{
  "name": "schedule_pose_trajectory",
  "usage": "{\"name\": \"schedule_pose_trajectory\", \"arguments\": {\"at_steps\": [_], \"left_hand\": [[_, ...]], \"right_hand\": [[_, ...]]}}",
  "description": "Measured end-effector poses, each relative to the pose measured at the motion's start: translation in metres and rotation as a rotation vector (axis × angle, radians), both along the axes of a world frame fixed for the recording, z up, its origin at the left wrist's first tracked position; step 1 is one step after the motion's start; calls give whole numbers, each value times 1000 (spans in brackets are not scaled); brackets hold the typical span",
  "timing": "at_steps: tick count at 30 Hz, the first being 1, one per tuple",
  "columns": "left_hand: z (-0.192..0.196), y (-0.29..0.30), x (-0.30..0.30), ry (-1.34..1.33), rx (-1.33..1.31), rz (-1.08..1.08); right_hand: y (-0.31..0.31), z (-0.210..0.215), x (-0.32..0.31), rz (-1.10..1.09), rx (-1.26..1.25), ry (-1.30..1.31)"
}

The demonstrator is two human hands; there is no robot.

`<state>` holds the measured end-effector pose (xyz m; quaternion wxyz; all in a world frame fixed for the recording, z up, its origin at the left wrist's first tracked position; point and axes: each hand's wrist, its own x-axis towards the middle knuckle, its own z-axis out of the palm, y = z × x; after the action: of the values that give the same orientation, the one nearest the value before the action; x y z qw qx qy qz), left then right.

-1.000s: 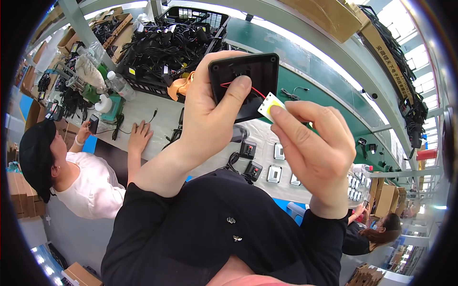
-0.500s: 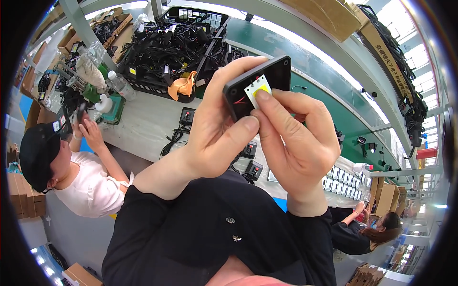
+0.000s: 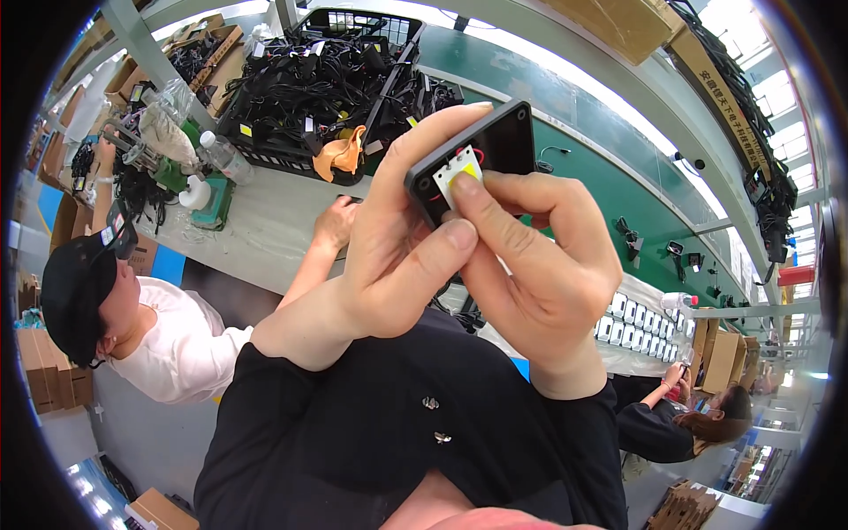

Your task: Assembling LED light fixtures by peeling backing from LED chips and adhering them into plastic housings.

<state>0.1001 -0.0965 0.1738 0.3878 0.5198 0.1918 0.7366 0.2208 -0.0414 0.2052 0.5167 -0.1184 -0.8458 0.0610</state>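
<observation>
I am clasping the tilted black rectangular housing (image 3: pixel 509 146) in my left hand (image 3: pixel 382 256), while my right hand (image 3: pixel 549 256) is pinching the white-and-yellow LED board (image 3: pixel 455 168) right at the housing's open face.

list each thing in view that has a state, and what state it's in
case: open side showing, tilted, held
board: pinched, at the case's open side
left hand: closed around the case
right hand: thumb and fingers pinching the board
crate: filled with tangled cables
orange sheet: crumpled
clear bottle: white cap on
</observation>
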Motion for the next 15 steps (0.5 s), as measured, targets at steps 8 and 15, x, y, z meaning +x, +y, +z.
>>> {"name": "schedule_pose_trajectory", "arguments": {"at_steps": [8, 15], "left_hand": [[5, -4, 2, 53, -30, 36], [-1, 2, 2, 56, 24, 71]], "right_hand": [[1, 0, 3, -21, -1, 72], [5, 1, 0, 81, -151, 64]]}}
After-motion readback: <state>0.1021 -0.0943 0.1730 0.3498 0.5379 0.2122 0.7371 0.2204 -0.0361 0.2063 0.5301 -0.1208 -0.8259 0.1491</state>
